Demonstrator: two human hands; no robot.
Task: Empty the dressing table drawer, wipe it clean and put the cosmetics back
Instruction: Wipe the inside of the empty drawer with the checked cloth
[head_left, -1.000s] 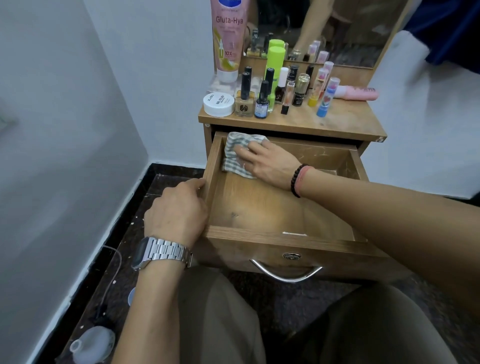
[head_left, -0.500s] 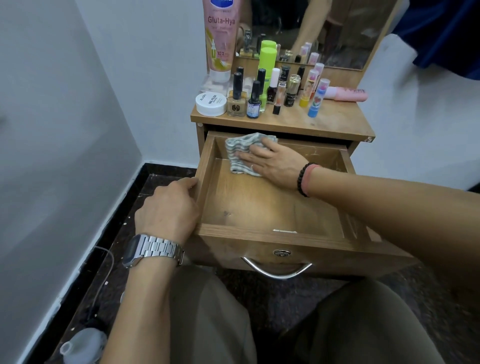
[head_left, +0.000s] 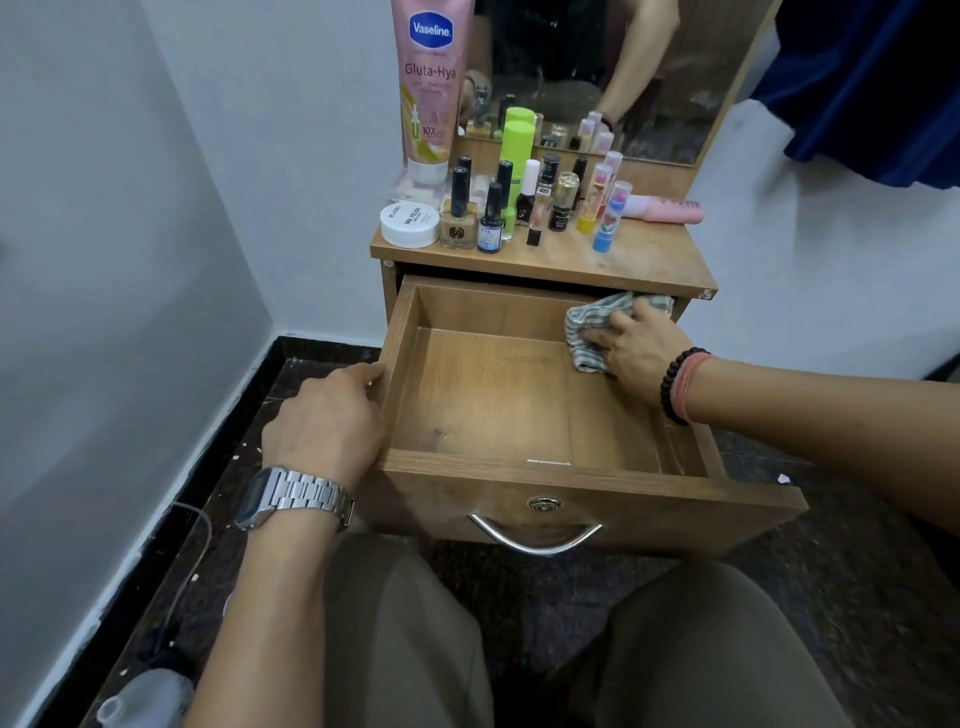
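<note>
Drawer (head_left: 498, 395), pulled out of the dressing table (head_left: 639, 265) and bare inside, looks stiff and steady; gripping its side wall seems the safe hold. The left hand (head_left: 324, 421) curls over that left wall. The right hand (head_left: 631, 345) presses flat on a soft striped cloth (head_left: 592, 317) in the back right corner. Cosmetics (head_left: 524, 202) stand on top, small glass bottles likely fragile; a pink tube (head_left: 428, 88) reads "Vaseline Gluta-Hya".
</note>
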